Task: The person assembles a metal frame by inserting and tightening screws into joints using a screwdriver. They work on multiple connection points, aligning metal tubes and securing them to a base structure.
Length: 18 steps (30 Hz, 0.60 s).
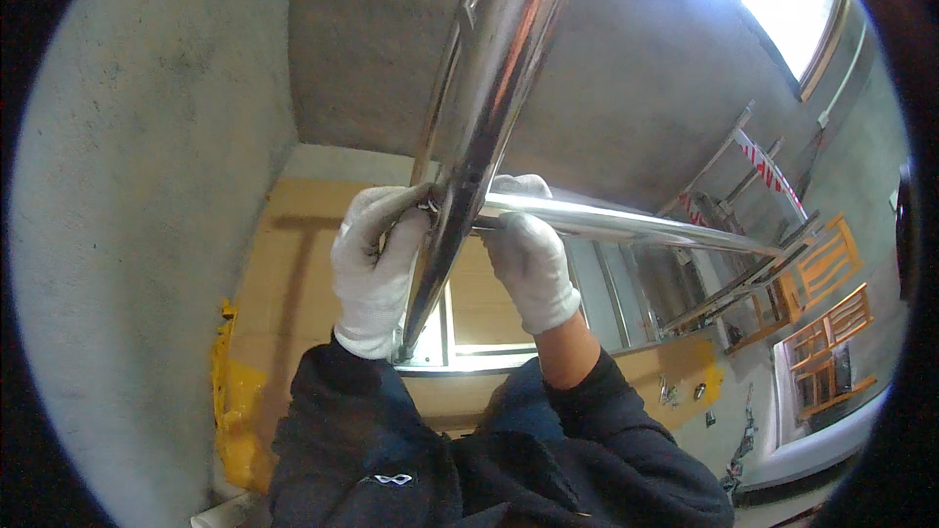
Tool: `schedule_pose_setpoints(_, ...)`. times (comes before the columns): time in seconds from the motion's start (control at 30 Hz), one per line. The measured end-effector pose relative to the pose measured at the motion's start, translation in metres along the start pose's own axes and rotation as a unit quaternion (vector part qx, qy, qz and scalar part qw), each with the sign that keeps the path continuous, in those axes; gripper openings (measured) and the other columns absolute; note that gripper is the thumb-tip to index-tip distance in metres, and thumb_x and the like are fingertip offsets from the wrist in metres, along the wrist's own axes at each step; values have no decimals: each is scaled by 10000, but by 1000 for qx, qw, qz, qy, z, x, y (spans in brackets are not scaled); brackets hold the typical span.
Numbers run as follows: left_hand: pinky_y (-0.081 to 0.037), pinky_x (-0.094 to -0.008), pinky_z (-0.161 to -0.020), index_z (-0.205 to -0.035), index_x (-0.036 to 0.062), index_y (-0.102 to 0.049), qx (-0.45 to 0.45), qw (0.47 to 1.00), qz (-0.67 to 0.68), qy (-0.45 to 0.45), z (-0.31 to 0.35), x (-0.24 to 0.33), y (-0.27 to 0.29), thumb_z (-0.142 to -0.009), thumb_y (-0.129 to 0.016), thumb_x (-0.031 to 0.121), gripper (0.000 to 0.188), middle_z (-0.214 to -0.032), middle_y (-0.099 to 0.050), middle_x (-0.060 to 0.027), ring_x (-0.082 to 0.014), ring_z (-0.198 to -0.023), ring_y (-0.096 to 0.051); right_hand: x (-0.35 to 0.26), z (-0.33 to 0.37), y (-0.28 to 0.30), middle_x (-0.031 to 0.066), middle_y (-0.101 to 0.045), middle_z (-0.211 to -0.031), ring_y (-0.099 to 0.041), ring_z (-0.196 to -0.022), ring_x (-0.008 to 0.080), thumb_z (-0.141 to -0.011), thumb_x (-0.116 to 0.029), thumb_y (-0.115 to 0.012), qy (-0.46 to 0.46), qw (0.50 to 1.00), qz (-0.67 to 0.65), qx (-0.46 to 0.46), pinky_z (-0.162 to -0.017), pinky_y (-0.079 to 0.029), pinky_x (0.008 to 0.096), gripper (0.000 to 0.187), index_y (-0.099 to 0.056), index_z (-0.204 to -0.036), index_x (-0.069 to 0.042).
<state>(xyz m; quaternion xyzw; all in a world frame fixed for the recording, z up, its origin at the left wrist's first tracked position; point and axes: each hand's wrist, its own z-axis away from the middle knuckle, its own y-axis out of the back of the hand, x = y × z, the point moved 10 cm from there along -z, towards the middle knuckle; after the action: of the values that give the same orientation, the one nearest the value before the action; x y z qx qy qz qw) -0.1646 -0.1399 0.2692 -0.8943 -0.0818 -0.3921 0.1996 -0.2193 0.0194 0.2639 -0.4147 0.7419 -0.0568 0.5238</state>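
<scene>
A thick, shiny metal tube (509, 49) slants through the middle of the head view, with a thinner metal tube (442, 103) alongside it on the left. From their crossing, a bright metal crossbar (626, 222) runs out to the right. My left hand (372, 269), in a white glove, is closed at the left side of the joint; its fingertips pinch something small there, too hidden to name. On the other side of the thick tube, my gloved right hand (533, 269) wraps round the crossbar close to the joint. More metal framing (450, 328) shows below, between my forearms.
Cardboard (293, 264) covers the floor, with yellow plastic (235, 411) at its left edge. Small loose metal pieces (670, 391) lie at the right. Further right stand a metal rack (738, 205) with red-and-white tape and wooden chairs (827, 254). A grey wall (147, 186) rises at left.
</scene>
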Motion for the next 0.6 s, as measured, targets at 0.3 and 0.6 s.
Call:
schedule_pose_setpoints(0.3,-412,-353,-686,-808,-3,-570,-156,959,-201,-128,-17,16,-22,-782,-561,22,37,-763,-533,-107,-289,-743,-516,-6,4,10,84,-576,-1016,-550,-992,173,-789,-105,-617,14,997,74,18,-931,-393,324,345,-460,-1091,-46)
schedule_pose_setpoints(0.6,-443,-297,-693,-876,-10,-572,-198,969,-114,-91,-24,9,-20,-778,-595,-30,102,-807,-547,-87,-199,-766,-550,1,-2,11,81,-590,-1008,-555,-976,165,-766,-113,-652,-2,1000,-20,5,-918,-397,316,361,-474,-1075,-54)
